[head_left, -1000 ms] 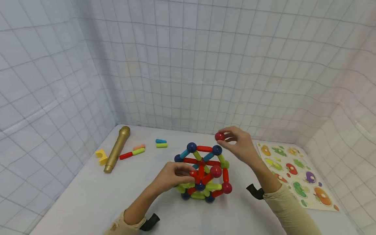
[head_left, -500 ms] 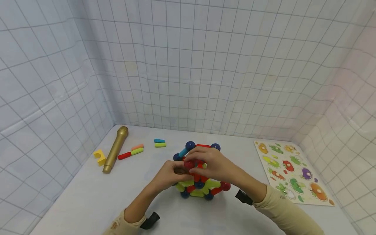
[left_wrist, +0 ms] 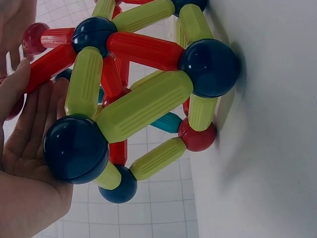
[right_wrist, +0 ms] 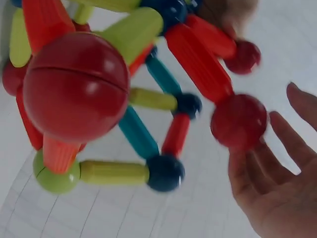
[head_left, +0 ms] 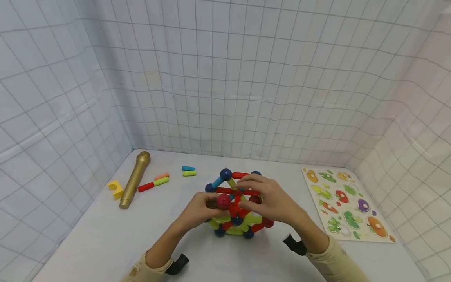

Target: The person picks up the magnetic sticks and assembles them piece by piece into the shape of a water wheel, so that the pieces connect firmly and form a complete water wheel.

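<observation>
A magnetic ball-and-stick structure (head_left: 234, 232) stands on the table, with red, yellow-green and blue sticks and navy, red and green balls. My left hand (head_left: 197, 211) pinches a red stick (left_wrist: 52, 67) on its near upper side. That stick's end bears a red ball (head_left: 223, 201), close to the left fingers. My right hand (head_left: 276, 199) hovers over the structure's right part, fingers spread and loosely bent. In the right wrist view its fingertips lie by another red ball (right_wrist: 239, 121); whether they touch it I cannot tell.
At the left lie a gold toy microphone (head_left: 135, 179), a yellow block (head_left: 115, 188) and several loose sticks (head_left: 154, 184). A vegetable puzzle board (head_left: 347, 203) lies at the right. Gridded white cloth (head_left: 225, 86) walls the table's back and sides.
My right hand brought a red ball from behind the structure down to the stick at my left hand. It let go and shifted right; the ball stays there. The left hand kept its hold.
</observation>
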`<state>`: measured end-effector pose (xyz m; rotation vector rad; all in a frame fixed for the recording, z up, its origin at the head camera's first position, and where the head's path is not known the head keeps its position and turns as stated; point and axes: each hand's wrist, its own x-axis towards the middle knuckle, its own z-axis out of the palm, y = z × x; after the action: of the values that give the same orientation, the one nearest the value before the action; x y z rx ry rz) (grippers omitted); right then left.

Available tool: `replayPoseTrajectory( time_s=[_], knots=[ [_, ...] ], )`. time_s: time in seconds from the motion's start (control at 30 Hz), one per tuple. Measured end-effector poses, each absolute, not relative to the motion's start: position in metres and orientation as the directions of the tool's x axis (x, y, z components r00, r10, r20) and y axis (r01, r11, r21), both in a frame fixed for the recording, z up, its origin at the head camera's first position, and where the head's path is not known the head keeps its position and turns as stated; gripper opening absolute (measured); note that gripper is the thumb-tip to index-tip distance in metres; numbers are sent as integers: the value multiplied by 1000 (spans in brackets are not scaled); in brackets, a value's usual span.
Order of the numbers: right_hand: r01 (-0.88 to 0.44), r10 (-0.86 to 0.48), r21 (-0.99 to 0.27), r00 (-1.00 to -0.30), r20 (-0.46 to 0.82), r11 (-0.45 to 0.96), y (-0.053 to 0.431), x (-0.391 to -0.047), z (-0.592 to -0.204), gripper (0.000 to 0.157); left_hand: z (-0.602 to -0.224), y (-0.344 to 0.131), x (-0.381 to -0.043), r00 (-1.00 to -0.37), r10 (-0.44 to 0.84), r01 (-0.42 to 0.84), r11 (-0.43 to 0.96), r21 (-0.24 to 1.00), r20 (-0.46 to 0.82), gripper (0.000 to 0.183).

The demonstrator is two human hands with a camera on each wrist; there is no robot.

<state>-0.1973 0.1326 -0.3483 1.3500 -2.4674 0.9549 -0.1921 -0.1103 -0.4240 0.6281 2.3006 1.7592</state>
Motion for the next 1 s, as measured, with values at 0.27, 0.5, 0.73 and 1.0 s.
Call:
replayPoseTrajectory(
  time_s=[0.27, 0.5, 0.73, 1.0],
  knots=[
    [-695, -592, -578, -699, 402, 428, 167, -190, -368, 36, -423, -110, -192, -908, 407, 213, 255, 943, 95, 40],
    [-667, -575, -622, -719, 391, 410, 175, -194, -375, 37, -423, -110, -193, -907, 411, 216, 263, 940, 93, 40],
    [-661, -557, -640, -724, 407, 392, 173, -195, -375, 32, -418, -116, -193, -905, 414, 240, 315, 918, 95, 38],
    [-660, -552, -648, -724, 413, 381, 171, -193, -376, 30, -405, -176, -223, -966, 222, 241, 592, 769, 132, 27]
  ],
)
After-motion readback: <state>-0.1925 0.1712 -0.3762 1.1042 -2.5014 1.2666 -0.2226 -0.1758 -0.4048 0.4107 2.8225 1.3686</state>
